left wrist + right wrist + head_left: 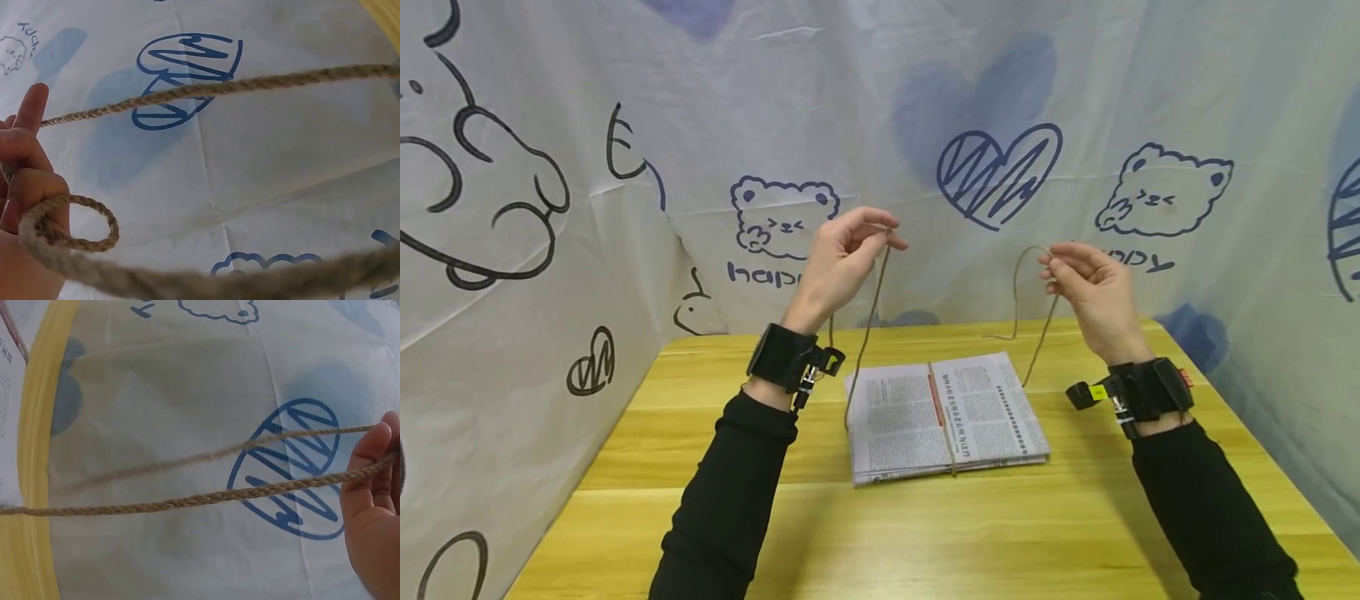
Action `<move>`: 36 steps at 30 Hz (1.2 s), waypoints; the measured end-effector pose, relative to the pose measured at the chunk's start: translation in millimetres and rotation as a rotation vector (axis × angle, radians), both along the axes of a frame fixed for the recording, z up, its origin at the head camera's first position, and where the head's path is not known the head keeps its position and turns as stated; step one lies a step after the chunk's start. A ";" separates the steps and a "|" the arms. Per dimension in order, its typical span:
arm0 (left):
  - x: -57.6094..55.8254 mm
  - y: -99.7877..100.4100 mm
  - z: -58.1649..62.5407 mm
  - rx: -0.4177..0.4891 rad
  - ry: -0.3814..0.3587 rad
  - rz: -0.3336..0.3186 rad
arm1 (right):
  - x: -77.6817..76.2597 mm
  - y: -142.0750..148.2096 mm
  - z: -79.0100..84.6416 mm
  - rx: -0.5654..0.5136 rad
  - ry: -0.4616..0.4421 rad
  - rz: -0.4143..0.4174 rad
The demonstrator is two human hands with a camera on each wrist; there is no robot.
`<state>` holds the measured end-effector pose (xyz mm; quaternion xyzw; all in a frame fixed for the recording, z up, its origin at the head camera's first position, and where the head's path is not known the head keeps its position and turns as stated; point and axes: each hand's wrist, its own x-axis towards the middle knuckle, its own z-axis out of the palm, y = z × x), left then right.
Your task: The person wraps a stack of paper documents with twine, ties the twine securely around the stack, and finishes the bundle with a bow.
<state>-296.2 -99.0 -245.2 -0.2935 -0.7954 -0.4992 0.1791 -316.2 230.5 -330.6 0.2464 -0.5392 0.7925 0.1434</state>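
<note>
A folded stack of newspapers lies on the table, with a strand of brown twine running across its middle from back to front. Above the stack's left side, my left hand pinches one length of the twine between thumb and fingers; it slopes down to the left edge of the papers. In the left wrist view the twine also makes a small loop beside the fingers. My right hand, raised to the right, pinches the other length, which drops to the stack's right edge. Its free end curves down behind, towards the table's back.
The yellow wooden table ends at a white cloth backdrop printed with hearts and bears, which also hangs along both sides. Each wrist wears a black strap with a small camera, the left strap and the right strap.
</note>
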 end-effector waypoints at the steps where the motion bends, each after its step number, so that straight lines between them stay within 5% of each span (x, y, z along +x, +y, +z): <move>1: -3.2 -0.9 -2.4 0.005 0.008 0.001 | 0.2 -1.0 0.1 0.010 0.000 -0.001; 11: -12.5 -3.9 -16.9 -0.051 0.004 -0.005 | -1.0 -6.0 -3.6 0.001 0.008 -0.049; 18: -25.4 25.3 -17.0 -0.182 -0.032 -0.065 | 1.1 6.0 -9.2 -0.137 0.037 -0.124; 24: -36.0 56.9 -23.1 -0.408 0.071 0.018 | 6.3 12.1 -13.3 -0.181 0.013 -0.139; 27: -38.8 71.0 -25.2 -0.445 0.091 0.087 | 7.7 14.2 -14.1 -0.194 0.007 -0.144; 30: -41.1 85.1 -27.9 -0.377 0.039 0.119 | 8.3 16.3 -14.5 -0.211 0.006 -0.149; 36: -45.9 112.4 -39.4 -0.045 -0.239 0.043 | 9.4 18.3 -14.3 -0.235 0.008 -0.184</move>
